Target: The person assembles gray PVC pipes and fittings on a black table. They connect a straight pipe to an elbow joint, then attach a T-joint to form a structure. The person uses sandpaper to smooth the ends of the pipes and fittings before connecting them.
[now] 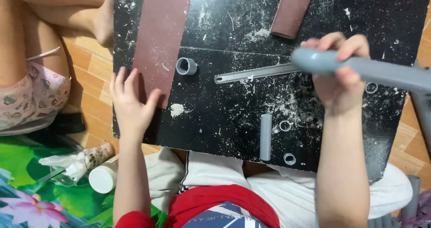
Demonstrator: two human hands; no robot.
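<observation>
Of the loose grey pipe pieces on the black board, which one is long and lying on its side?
The grey tube piece near the board's front edge. It lies flat, lengthwise; the thin rings beside it and the short coupling by the sandpaper sheet are much shorter.

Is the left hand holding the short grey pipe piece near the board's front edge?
No. The left hand lies flat on the strip of sandpaper, while the short grey pipe piece lies alone on the black board.

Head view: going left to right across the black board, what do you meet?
Left hand → sandpaper strip → short grey pipe coupling → grey pipe piece → pipe ring → right hand gripping the long grey pipe.
</observation>
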